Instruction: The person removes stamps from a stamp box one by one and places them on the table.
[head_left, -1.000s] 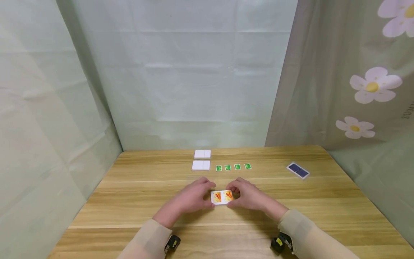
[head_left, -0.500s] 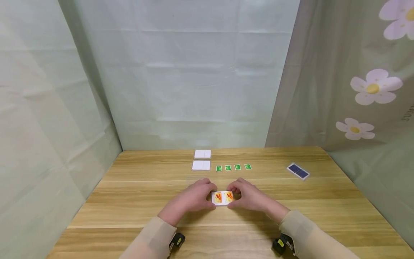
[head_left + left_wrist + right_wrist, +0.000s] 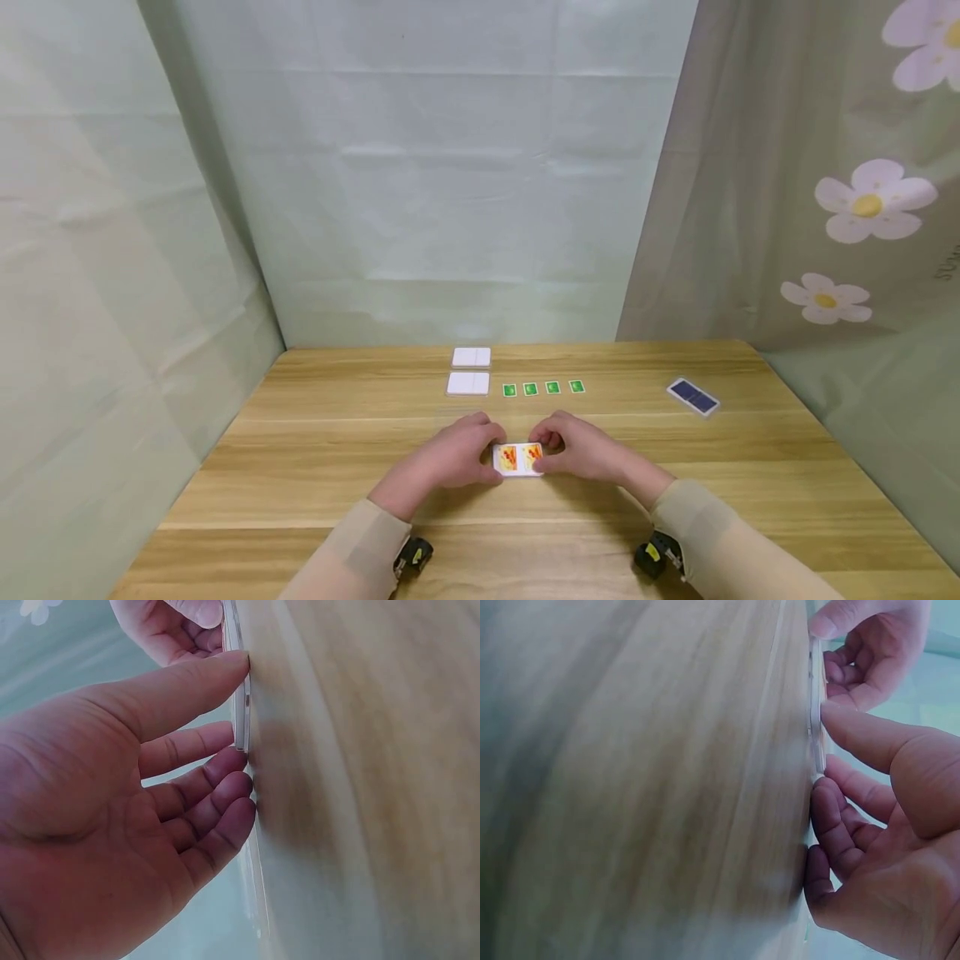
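A white card [image 3: 509, 459] with two orange and yellow pictures lies face up between my hands in the head view. Seen edge-on in the wrist views, it shows thin layers low over the wood. My left hand [image 3: 461, 454] pinches its left end, thumb at the near edge and fingers at the far one. At the opposite end, my right hand [image 3: 581, 450] holds the card, its thumb [image 3: 855, 727] overlapping the printed face and its fingertips at the right end and far edge.
Beyond the hands lie two white cards [image 3: 468, 383] and a row of several small green tiles [image 3: 531, 389]. A faint clear outline shows behind my left hand. At the right rests a dark blue card [image 3: 693, 397]. Curtains [image 3: 450, 208] enclose the table [image 3: 300, 467].
My right thumb has shifted from the card's near edge onto its face at the right end. The left hand keeps its grip, and the card stays nearly in place.
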`<state>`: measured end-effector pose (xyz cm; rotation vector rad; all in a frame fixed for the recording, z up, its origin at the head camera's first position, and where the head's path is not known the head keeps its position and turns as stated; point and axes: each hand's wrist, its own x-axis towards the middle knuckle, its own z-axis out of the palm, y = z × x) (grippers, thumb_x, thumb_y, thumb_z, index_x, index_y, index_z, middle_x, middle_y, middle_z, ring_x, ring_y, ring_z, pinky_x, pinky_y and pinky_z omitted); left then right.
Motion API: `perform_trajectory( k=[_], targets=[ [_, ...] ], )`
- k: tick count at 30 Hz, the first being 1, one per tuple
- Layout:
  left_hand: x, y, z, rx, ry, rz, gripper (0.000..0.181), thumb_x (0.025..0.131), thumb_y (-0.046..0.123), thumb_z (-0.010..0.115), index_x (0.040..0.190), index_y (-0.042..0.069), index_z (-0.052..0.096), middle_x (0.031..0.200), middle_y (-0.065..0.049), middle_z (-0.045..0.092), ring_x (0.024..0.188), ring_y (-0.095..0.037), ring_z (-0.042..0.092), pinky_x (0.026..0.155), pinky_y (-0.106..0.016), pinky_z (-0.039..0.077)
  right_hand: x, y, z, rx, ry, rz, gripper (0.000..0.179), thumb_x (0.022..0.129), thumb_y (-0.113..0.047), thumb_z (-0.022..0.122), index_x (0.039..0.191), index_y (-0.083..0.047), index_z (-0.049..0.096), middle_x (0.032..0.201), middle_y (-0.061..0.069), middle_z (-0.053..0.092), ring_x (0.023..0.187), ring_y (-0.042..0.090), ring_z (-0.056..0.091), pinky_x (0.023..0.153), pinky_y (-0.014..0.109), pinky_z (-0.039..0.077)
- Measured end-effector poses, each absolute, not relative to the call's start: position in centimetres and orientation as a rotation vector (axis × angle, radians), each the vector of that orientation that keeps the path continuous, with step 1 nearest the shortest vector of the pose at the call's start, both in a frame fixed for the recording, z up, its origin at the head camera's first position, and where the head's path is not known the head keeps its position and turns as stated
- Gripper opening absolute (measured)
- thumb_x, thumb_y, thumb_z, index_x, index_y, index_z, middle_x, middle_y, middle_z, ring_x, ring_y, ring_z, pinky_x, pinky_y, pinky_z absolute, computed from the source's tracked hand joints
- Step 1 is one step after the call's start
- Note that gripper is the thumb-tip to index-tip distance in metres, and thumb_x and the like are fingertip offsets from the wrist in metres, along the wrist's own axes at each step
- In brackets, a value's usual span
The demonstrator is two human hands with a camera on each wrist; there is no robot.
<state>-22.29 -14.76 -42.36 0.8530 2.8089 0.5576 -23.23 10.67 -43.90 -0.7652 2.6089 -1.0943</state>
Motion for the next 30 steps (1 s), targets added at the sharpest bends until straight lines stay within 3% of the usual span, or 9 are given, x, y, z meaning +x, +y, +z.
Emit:
perform_trajectory(
  k=[19,30],
  targets=[
    [-22.3,-14.9,-42.6,0.828,2.798,0.585,0.048,0.087,0.021,0.097,0.128,0.007,0.075,0.115,-0.003,0.064,0.096,-0.015,0.055,0.088,-0.034,0.052,-23.7,10.2,-44.0,-0.719,2.626,-1.136,0.022,0.093,-0.008,0.09,0.106,-0.009,0.072,0.097,0.002,0.066,0.091,0.018,0.059,0.081,0.033,0.05],
    [-22.3,-15.0,-42.5,0.854,2.8,0.574,0.046,0.087,0.023,0.097,0.125,0.008,0.075,0.114,-0.002,0.064,0.096,-0.014,0.054,0.089,-0.034,0.053,-25.0,10.2,-43.7,-0.627,2.632,-1.197,0.011,0.1,-0.006,0.081,0.098,-0.011,0.072,0.093,-0.003,0.067,0.086,0.015,0.058,0.076,0.03,0.049]
  ],
)
